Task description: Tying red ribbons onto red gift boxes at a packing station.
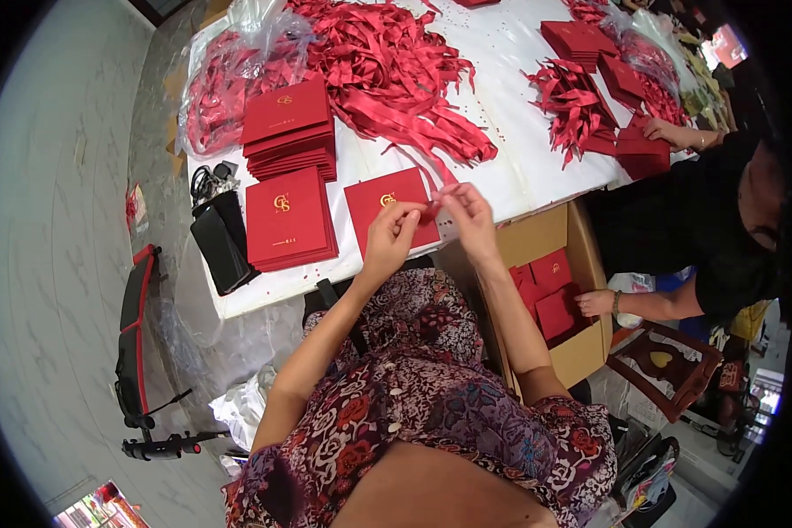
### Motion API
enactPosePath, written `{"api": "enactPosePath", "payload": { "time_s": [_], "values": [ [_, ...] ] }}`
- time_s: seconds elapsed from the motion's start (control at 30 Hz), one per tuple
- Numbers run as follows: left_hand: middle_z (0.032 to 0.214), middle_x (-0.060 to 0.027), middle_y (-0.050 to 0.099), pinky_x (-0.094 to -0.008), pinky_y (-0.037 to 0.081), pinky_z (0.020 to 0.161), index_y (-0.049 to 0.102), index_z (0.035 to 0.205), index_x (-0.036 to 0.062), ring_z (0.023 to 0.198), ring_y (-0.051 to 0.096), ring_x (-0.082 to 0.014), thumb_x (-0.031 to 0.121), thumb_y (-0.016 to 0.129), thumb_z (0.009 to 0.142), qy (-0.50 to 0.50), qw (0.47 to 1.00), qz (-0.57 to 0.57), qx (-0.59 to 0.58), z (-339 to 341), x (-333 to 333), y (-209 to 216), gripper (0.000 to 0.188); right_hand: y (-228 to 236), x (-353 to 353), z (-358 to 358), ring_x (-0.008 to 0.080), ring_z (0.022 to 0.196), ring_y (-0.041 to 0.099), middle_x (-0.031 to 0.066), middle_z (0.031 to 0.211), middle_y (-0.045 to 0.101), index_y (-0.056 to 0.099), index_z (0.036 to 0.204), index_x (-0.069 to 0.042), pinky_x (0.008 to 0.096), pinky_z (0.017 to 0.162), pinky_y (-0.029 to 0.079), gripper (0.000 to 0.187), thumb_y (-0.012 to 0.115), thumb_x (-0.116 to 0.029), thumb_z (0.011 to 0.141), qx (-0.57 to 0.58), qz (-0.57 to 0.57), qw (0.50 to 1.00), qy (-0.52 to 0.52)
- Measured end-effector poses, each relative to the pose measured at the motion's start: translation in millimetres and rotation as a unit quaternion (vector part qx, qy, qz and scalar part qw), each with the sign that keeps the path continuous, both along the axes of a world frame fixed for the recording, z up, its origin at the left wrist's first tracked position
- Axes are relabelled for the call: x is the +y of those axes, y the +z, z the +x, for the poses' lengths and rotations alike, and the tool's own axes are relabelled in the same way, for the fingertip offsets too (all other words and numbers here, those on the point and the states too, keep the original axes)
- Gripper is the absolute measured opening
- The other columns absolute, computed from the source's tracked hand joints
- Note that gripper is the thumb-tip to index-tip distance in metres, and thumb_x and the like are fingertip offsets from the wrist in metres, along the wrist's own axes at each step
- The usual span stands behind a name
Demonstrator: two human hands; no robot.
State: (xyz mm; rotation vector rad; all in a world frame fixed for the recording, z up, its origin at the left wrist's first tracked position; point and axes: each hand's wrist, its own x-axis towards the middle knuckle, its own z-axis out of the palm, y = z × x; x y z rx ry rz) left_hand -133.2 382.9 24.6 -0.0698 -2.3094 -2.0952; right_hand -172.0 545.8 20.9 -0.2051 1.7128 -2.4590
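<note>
Over the right edge of a flat red folder [383, 187], the left hand [394, 233] and right hand [467, 220] pinch a thin red ribbon [445, 172] with closed fingertips. Matching folders [290, 216] sit stacked left of that folder; a ribbon heap [387, 70] lies beyond it.

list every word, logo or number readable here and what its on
Printed wording isn't copied out here, only located.
Front stack: gold emblem; line below too small.
Rear stack: gold emblem; line below too small.
Flat folder: gold emblem, partly hidden by left hand.
Folder in box: gold mark, too small.
</note>
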Motion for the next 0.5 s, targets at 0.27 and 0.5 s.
{"api": "enactPosePath", "payload": {
  "time_s": [0.27, 0.5],
  "values": [
    [0.122, -0.0197, 0.052, -0.0471, 0.038, 0.099, 0.057, 0.126, 0.0029, 0.116, 0.046, -0.0376, 0.011, 0.068, 0.08, 0.109, 0.909, -0.371, 0.156, -15, -28, -4, 0.048, 101, 68, 18, 0.002, 0.065, 0.047, 0.0016, 0.089, 0.065, 0.064, 0.113, 0.0, 0.0181, 0.058, 0.039, 0.018, 0.058, -0.006, 0.097, 0.005, -0.011, 0.998, -0.061],
    [0.124, -0.0196, 0.049, -0.0481, 0.033, 0.099, 0.051, 0.131, -0.0042, 0.115, 0.043, -0.0365, 0.027, 0.076, 0.077, 0.098, 0.861, -0.485, 0.12, -32, -32, -11, 0.067, 78, 31, 8, 0.0065, 0.072, 0.054, -0.0004, 0.085, 0.065, 0.07, 0.106, -0.001, 0.0205, 0.065, 0.043, 0.016, 0.062, -0.007, 0.094, 0.063, 0.205, 0.977, -0.02]
  ]
}}
